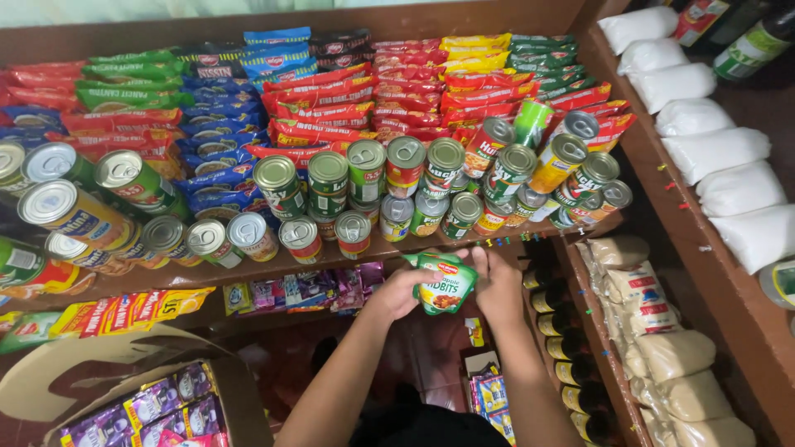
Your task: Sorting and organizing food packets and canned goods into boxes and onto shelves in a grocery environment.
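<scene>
Head view, lower centre of frame: left hand [397, 291] and right hand [499, 285] clasp a green fruit pouch [443, 284] between them, upright just below the tin-crowded shelf edge [248, 269].

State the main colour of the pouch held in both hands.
Mainly green pouch, with a yellow band; head view shows it best.

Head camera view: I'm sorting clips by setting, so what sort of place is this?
Most likely a small grocery shop or its stockroom. Wooden shelves carry rows of tin cans, stacked noodle packets and white bagged goods. Both hands, left hand and right hand, hold a green pouch below the cans.
</scene>
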